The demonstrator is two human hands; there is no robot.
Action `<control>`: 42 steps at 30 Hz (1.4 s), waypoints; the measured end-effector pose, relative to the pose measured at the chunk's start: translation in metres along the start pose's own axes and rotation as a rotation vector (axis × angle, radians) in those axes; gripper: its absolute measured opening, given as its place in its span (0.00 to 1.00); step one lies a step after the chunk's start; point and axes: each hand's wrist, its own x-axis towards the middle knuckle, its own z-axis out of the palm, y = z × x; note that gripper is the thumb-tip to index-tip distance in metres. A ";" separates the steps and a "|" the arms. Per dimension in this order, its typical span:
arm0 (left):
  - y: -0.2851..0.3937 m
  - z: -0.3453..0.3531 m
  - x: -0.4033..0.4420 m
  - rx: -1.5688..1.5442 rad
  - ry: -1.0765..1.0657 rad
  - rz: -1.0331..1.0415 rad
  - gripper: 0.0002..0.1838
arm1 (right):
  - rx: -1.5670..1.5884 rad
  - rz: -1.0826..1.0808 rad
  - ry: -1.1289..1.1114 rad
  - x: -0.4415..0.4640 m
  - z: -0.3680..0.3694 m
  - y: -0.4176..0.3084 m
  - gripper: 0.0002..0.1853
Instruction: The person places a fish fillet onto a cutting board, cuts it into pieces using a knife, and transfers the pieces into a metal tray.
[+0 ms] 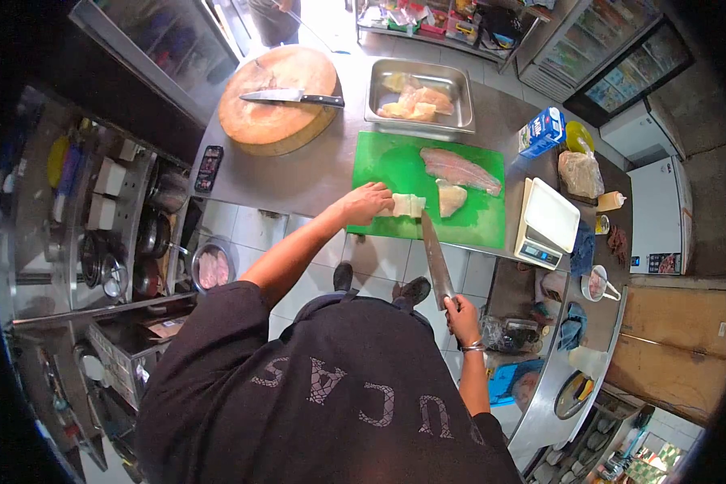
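My right hand [462, 319] is closed round the handle of a large kitchen knife [437, 262]. Its blade points away from me, the tip at the edge of a pale fish piece [409, 206] showing cut lines. Curled fingers of my left hand [367, 202] press on the left end of that piece, partly hiding it. Both the piece and the tip are over the front part of a green cutting board [387, 165]. Farther back on the board lie a long pinkish fish fillet [460, 168] and a smaller pale chunk of fish [450, 199].
Behind the board stands a steel pan [419, 71] with fish pieces. A second knife [286, 96] lies on a round wooden block [254, 125]. At right are a kitchen scale [547, 222] and a milk carton [542, 131]. A phone [209, 168] lies far left. Another person [273, 20] stands beyond.
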 end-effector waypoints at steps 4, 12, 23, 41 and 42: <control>-0.012 0.009 -0.007 -0.066 0.023 -0.012 0.19 | 0.117 0.049 -0.030 0.015 0.028 -0.019 0.16; 0.009 0.042 -0.058 -0.286 0.650 -0.351 0.14 | -0.049 -0.195 -0.084 0.066 0.088 -0.023 0.18; 0.030 0.040 0.006 -0.145 0.328 -0.817 0.27 | 0.002 -0.084 0.119 -0.014 0.031 0.006 0.17; -0.067 -0.108 0.158 -1.164 0.982 -0.663 0.26 | 0.503 0.104 0.415 -0.078 0.031 0.022 0.15; -0.069 -0.118 0.166 -0.889 1.116 -0.681 0.26 | 0.478 0.099 0.425 -0.078 0.030 0.026 0.15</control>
